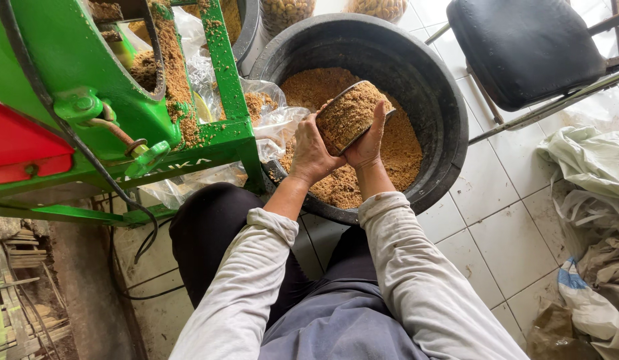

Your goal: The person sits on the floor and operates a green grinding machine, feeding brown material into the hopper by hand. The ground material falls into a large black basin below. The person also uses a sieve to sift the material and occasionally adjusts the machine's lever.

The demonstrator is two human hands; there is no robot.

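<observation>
A small round bowl (350,115) heaped with brown crumbly meal is held above a big black tub (449,113). My left hand (310,153) grips the bowl's left side and underside. My right hand (369,143) cups its right side, thumb along the rim. The tub holds a pile of the same brown meal (403,150), filling its lower half. Both my forearms wear pale long sleeves and reach forward over my dark-trousered knees.
A green machine (89,73) with a red panel stands at the left, crusted with meal, with a clear plastic bag (269,113) hanging at its outlet. A black padded chair (523,47) is at the upper right. Crumpled sacks (589,220) lie on the white tile floor at the right.
</observation>
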